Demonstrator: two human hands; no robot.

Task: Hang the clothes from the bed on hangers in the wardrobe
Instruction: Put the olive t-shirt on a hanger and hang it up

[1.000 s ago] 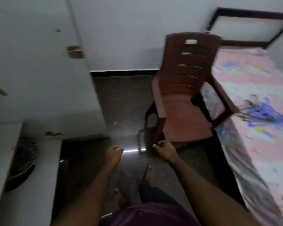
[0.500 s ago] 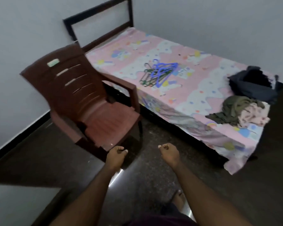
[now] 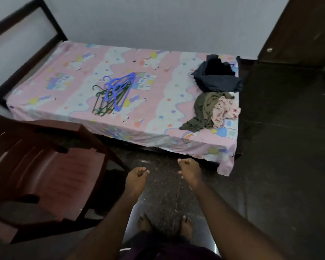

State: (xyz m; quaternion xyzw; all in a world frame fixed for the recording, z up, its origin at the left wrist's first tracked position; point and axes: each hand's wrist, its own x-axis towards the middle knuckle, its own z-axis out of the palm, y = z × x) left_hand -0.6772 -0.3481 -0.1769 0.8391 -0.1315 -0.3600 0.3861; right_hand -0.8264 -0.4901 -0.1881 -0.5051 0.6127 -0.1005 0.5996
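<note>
Change: my view had swung off the white cabinet onto the bed (image 3: 79, 59); I judged collecting could start.
Wardrobe: out of my view.
Chair (image 3: 45, 166): by the bed's near left corner.
Clothes (image 3: 214, 94): heaped at the bed's right end, none yet hung.
Hangers (image 3: 113, 92): bundled mid-bed.
Hands: left hand (image 3: 137, 177) and right hand (image 3: 189, 171) clenched, empty.

Ahead of me the bed (image 3: 167, 87) wears a pink cartoon-print sheet. At eleven o'clock, mid-mattress, blue hangers (image 3: 120, 85) lie heaped over green hangers (image 3: 103, 104). At one o'clock, on the bed's right end, a dark navy garment (image 3: 218, 79) sits crumpled. Just nearer me, an olive garment (image 3: 204, 107) touches a pink floral garment (image 3: 223, 111).
</note>
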